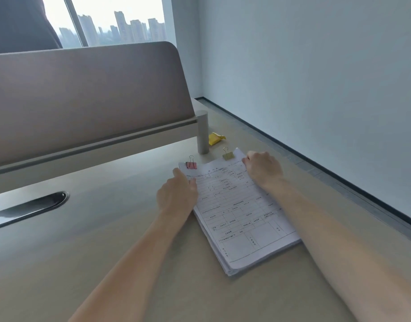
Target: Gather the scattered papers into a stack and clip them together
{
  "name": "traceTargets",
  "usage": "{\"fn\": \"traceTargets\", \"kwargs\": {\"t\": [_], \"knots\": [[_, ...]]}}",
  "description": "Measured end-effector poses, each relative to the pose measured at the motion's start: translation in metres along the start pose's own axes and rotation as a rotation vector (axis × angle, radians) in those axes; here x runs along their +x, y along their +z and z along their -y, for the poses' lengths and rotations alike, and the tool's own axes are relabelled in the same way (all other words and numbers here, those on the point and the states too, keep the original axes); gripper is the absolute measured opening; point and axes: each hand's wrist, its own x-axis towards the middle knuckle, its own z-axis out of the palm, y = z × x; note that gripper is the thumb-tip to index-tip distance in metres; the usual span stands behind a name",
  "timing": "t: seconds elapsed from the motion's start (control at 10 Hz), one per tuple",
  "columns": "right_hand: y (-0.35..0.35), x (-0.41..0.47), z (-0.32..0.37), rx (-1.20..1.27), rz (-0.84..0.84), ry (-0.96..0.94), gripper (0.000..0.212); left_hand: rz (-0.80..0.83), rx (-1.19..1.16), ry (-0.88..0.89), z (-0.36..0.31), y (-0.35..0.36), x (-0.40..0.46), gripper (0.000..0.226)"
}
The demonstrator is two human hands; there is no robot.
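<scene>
While the paper stack is lying flat on the desk, close to its right edge and toward the far right corner, we are keeping both hands on its far half. It is showing as a thick sheaf of white sheets, gathered square enough that the near corner is reading as one layered block, with only slight stepping along the left and near edges. Its top sheet is carrying a printed form: a grid of ruled boxes with small dark text too fine to read. Two binder clips are already biting the far edge of the stack, a pink clip near the far left corner and a yellow clip further right, each with a wire handle standing up. Our left hand is resting against the left edge of the stack just below the pink clip, fingers curling over the edge with the thumb lying on the top sheet, so it is gripping the papers. Our right hand is sitting at the far right corner, knuckles up and fingers curled down onto the paper; we cannot tell whether it is pinching the sheets or only pressing on them. Beyond the stack, a grey post is rising from the desk under a partition screen, and a yellow wrapper is lying just beside it.
</scene>
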Motion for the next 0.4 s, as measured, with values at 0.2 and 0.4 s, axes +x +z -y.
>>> {"fn": "traceTargets", "kwargs": {"t": [0.2, 0.4], "knots": [[0.005, -0.005, 0.003, -0.252, -0.037, -0.089, 0.035, -0.045, 0.017, 0.001, 0.003, 0.009, 0.001, 0.052], [-0.012, -0.010, 0.010, -0.125, -0.229, -0.033, 0.037, -0.120, -0.146, -0.021, 0.015, -0.011, -0.007, 0.044]]}}
